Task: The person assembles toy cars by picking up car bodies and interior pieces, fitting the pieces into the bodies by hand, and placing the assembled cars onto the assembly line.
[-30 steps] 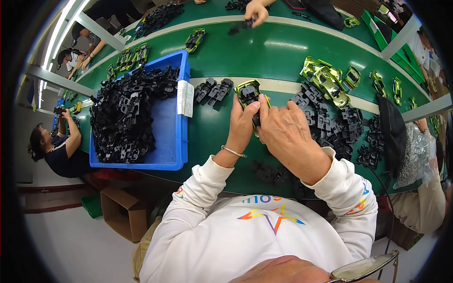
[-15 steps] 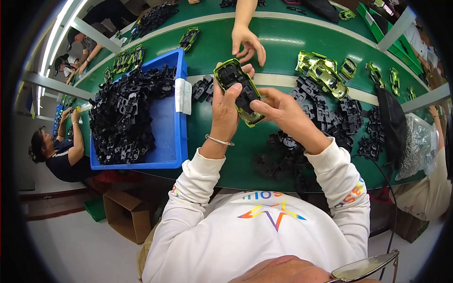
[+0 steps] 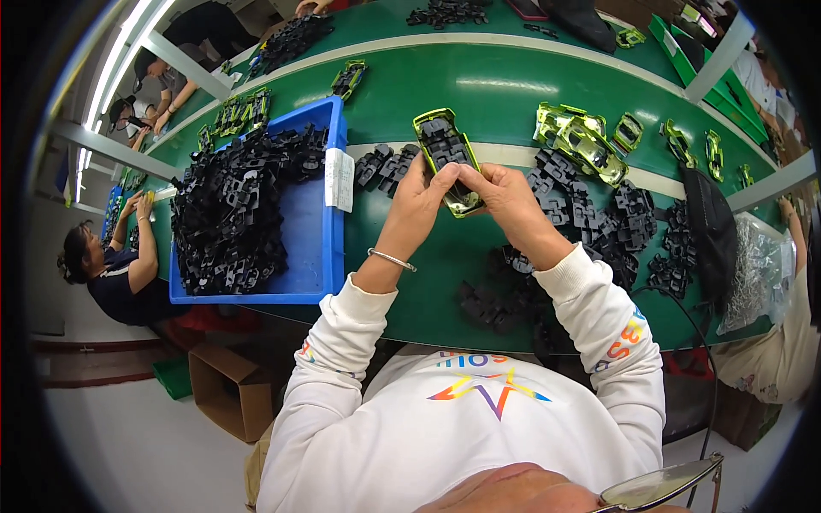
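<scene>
A lime-green toy car shell (image 3: 463, 203), its underside facing up with a black insert (image 3: 441, 141) inside, is held between both my hands above the green bench. My left hand (image 3: 412, 205) wraps the shell's left edge, its thumb on the insert. From the other side my right hand (image 3: 516, 203) grips it, thumb pressed beside the left one near the shell's lower part. The undersides of my fingers are hidden. Close to my right hand lie loose black plastic parts (image 3: 590, 209), and a smaller group of black parts (image 3: 385, 168) lies left of the shell.
A blue bin (image 3: 310, 248) heaped with black parts (image 3: 224, 214) stands at left. Green car shells (image 3: 581, 141) lie beyond my right hand, others (image 3: 244, 111) behind the bin. A black pouch (image 3: 710, 227) and clear plastic bag (image 3: 757, 274) sit at right. Co-workers (image 3: 120, 265) are at left.
Another person's hand has withdrawn from beside the shell. Both my thumbs have come together on the insert, and the shell has shifted slightly right and away from me.
</scene>
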